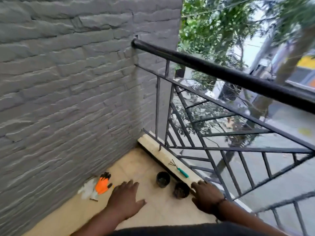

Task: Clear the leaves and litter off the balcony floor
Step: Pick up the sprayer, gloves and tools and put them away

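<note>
The beige tiled balcony floor (136, 167) ends in a corner between a grey stone wall and a black railing. An orange and black glove (102, 183) lies by the wall on crumpled white litter (87, 189), with a small dark stick (93, 199) beside it. Two small black pots (163, 179) (181, 190) stand near the ledge. My left hand (125, 200) hovers open over the floor, right of the glove. My right hand (205, 195) is open too, fingers spread, beside the nearer pot and over the ledge edge. Neither hand holds anything.
A small hand rake with a teal handle (180, 170) lies on the pale ledge (153, 147) under the railing. The black handrail (221, 72) runs diagonally at the right, with street and trees beyond. The grey wall (68, 91) closes the left side.
</note>
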Available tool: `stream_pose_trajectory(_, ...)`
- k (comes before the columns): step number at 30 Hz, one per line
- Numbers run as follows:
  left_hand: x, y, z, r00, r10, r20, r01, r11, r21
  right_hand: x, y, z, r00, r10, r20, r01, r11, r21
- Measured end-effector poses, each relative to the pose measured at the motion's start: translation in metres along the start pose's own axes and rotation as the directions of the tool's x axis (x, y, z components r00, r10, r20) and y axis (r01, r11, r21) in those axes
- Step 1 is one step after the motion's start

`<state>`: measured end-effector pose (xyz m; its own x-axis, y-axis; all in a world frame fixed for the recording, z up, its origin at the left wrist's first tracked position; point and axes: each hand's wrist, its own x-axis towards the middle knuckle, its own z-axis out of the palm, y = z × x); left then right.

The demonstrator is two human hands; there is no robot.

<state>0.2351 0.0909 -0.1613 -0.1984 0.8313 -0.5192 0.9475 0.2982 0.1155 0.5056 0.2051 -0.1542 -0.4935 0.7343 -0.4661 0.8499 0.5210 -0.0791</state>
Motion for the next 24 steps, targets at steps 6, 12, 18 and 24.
stream_pose_trajectory(6,0.071,0.010,-0.029,0.997,0.082,-0.012,-0.081,0.995,0.051,0.027,0.018,0.006,0.990,0.110,0.092,-0.113,0.993,0.031)
stream_pose_trajectory(12,0.123,0.037,-0.017,0.988,0.057,0.141,-0.062,0.998,0.030,0.081,0.045,0.020,0.974,0.043,0.222,-0.051,0.998,0.029)
stream_pose_trajectory(18,0.161,0.057,-0.006,0.962,0.004,0.273,-0.011,1.000,0.022,0.143,0.092,0.023,0.944,-0.051,0.325,0.070,0.996,-0.048)
stream_pose_trajectory(24,0.188,0.068,0.028,0.932,-0.095,0.350,0.138,0.986,-0.098,0.191,0.103,0.037,0.865,-0.060,0.499,0.157,0.975,-0.156)
